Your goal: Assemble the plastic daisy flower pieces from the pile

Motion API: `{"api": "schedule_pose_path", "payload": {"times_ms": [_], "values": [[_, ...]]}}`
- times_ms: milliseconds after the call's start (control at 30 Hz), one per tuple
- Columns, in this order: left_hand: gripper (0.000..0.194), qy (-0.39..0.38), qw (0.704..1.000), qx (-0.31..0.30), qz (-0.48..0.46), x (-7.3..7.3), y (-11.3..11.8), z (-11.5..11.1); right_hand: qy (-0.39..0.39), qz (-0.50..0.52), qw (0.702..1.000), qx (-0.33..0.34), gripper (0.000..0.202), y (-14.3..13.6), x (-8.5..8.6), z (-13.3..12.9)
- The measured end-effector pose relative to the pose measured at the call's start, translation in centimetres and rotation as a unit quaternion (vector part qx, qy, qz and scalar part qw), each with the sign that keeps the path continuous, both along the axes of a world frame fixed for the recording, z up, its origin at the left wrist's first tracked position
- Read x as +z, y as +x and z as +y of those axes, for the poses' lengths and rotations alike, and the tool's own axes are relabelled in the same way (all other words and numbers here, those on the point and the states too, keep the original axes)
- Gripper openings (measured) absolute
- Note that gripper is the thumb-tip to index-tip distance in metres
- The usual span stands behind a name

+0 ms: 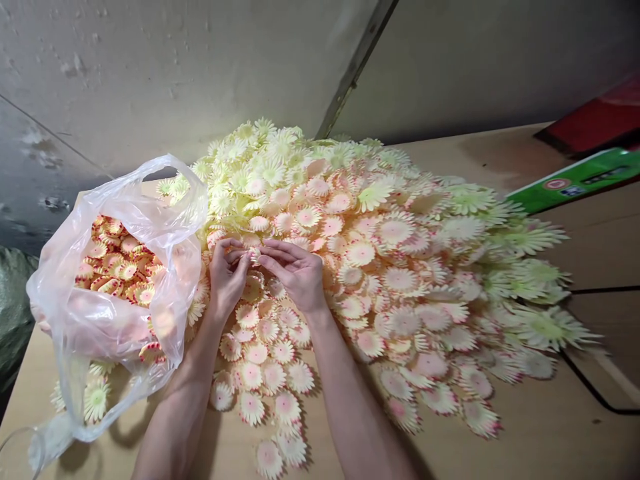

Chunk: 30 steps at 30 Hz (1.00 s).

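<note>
A large heap of artificial flower petal discs [360, 253], pale green at the back and right and cream with pink tips in the middle, covers the table. Over its left part, my left hand [229, 275] and my right hand [295, 270] meet fingertip to fingertip. Both pinch a small petal disc [255, 256] between them; the fingers partly cover it. Beneath and between my forearms lie more pink-tipped discs [255, 353], spread toward the front edge.
An open plastic bag [65, 313] of red-tipped discs [120, 260] stands at the left. Behind the heap rises a grey wall [200, 73]. A green box [575, 181] and a red object [595, 120] are at the right. The wooden table [550, 433] shows at front right.
</note>
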<state>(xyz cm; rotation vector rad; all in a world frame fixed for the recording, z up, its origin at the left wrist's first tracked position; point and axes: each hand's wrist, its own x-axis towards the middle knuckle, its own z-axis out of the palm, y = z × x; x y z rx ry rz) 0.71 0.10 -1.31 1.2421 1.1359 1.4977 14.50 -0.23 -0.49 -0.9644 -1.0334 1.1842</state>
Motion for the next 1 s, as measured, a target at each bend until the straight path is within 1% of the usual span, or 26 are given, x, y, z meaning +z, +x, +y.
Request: {"api": "schedule_pose_path", "payload": {"times_ms": [100,167,300,400,467,600,700,867,1000], "values": [[0.021,0.015,1.000,-0.008,0.014,-0.23,0.03,0.05,-0.002,-0.007,1.000,-0.024,0.031,0.01,0.15,0.06],[0.022,0.032,0.999,0.001,0.025,-0.45,0.08,0.10,0.002,-0.015,0.999,-0.034,0.029,0.01,0.26,0.09],[0.023,0.075,0.995,0.043,0.058,-0.69,0.04,0.28,0.014,-0.022,0.999,-0.044,0.025,-0.08,0.32,0.14],[0.017,0.124,0.984,0.077,0.101,-0.50,-0.13,0.35,0.019,-0.020,0.998,-0.053,0.025,-0.16,0.30,0.16],[0.014,0.140,0.978,0.092,0.128,-0.32,-0.21,0.31,0.021,-0.022,0.998,-0.055,0.026,-0.20,0.31,0.19],[0.011,0.132,0.973,0.080,0.169,-0.21,-0.16,0.18,0.020,-0.037,0.997,-0.063,0.028,-0.26,0.34,0.22],[0.009,0.137,0.971,0.076,0.183,-0.31,-0.06,0.12,0.019,-0.037,0.996,-0.073,0.030,-0.29,0.37,0.22],[0.009,0.131,0.970,0.075,0.190,-0.45,0.04,0.06,0.024,-0.047,0.995,-0.081,0.033,-0.47,0.44,0.16],[0.013,0.102,0.975,0.085,0.176,-0.47,0.02,0.09,0.020,-0.032,0.997,-0.065,0.039,-0.64,0.47,0.09]]}}
